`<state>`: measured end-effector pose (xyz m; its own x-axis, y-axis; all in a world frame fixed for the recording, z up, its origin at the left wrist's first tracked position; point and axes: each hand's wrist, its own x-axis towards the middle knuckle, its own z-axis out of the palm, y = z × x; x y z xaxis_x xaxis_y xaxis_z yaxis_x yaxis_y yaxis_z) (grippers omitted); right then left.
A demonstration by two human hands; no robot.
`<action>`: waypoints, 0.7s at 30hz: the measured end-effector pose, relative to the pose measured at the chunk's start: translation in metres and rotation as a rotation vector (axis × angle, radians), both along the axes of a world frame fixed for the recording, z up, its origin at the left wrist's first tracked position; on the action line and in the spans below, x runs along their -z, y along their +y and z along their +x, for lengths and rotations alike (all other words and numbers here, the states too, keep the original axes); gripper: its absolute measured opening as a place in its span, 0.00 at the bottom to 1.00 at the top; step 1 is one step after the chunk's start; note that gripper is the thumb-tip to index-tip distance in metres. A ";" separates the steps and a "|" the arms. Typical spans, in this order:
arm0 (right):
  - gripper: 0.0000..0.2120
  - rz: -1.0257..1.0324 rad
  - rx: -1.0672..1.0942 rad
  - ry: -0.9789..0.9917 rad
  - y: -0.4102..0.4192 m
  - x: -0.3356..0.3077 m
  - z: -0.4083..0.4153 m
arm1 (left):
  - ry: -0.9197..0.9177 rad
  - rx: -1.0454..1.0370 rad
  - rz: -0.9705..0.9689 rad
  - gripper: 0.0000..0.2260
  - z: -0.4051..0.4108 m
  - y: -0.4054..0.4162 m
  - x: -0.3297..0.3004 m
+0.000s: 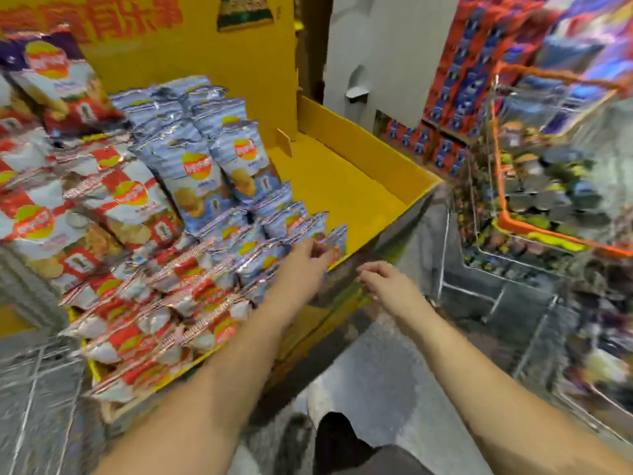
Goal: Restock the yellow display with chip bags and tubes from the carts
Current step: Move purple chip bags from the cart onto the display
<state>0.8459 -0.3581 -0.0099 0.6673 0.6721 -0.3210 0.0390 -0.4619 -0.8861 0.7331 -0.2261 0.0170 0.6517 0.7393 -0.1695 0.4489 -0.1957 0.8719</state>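
The yellow display (370, 145) holds rows of red-and-white chip bags (130, 200) on the left and blue-striped chip bags (202, 166) in the middle. Its right part shows bare yellow floor. My left hand (305, 255) reaches to the front blue bags and pinches the small blue bag (337, 240) at the row's right end. My right hand (383, 277) hovers just right of it, near the display's front edge, fingers loosely curled and holding nothing. The wire cart (534, 186) with an orange rim stands at the right, full of blurred packs.
Red and blue boxed goods (466, 80) are stacked on shelves behind the cart. A white cardboard panel (383, 56) stands behind the display. Grey floor (376, 371) lies between the display and the cart, with my legs at the bottom.
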 end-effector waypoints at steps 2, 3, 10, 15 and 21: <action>0.05 0.007 0.091 0.044 -0.049 0.004 0.016 | 0.009 0.094 -0.036 0.03 0.024 -0.040 0.005; 0.04 0.011 0.144 0.055 -0.076 0.004 0.026 | 0.013 0.145 -0.039 0.03 0.039 -0.062 0.005; 0.05 0.046 0.440 0.075 -0.239 0.011 0.091 | 0.091 0.486 0.019 0.04 0.147 -0.199 0.013; 0.05 -0.035 0.567 0.033 -0.380 0.031 0.158 | 0.126 0.683 -0.022 0.03 0.250 -0.325 0.031; 0.03 -0.174 0.695 0.017 -0.531 0.035 0.235 | 0.197 0.892 0.027 0.04 0.350 -0.457 0.035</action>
